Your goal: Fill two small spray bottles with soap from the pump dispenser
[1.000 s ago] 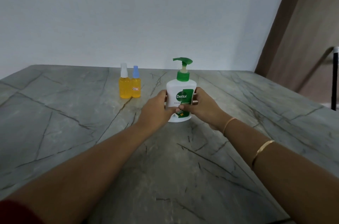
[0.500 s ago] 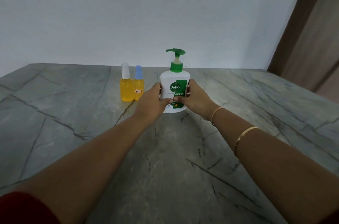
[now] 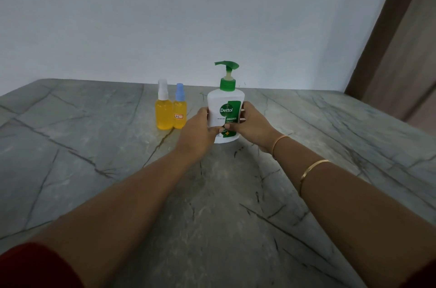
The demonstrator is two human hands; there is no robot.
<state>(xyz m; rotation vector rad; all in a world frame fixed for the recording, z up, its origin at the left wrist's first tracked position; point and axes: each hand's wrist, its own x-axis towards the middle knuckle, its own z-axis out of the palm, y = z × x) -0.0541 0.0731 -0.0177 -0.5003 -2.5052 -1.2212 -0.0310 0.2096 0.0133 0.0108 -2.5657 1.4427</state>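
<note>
- Pump dispenser (image 3: 225, 113) stood upright on the grey veined desk (image 3: 94, 146), mid-desk, towards the wall; green pump head (image 3: 227, 66) raised, nozzle pointing left.
- Left hand (image 3: 197, 131) gripped the dispenser's left flank and right hand (image 3: 253, 126) its right flank; fingers curled round the body, thumbs meeting low on the label.
- Two spray bottles just left of the dispenser, touching each other; white-capped bottle (image 3: 164, 113) on the outside, blue-capped bottle (image 3: 180, 115) nearer the dispenser, apart from the left hand.
- Both bottles capped; both showed yellow-orange liquid up to the shoulder.
- Step in hand, by my reading: setting the dispenser in place; no filling begun.
- Next move likely calls for one hand to let go and unscrew a spray cap; the narrow neck would then need to sit right under the nozzle; a slow press, or soap runs down the outside.
- Thin bangle (image 3: 311, 169) on the right forearm.
</note>
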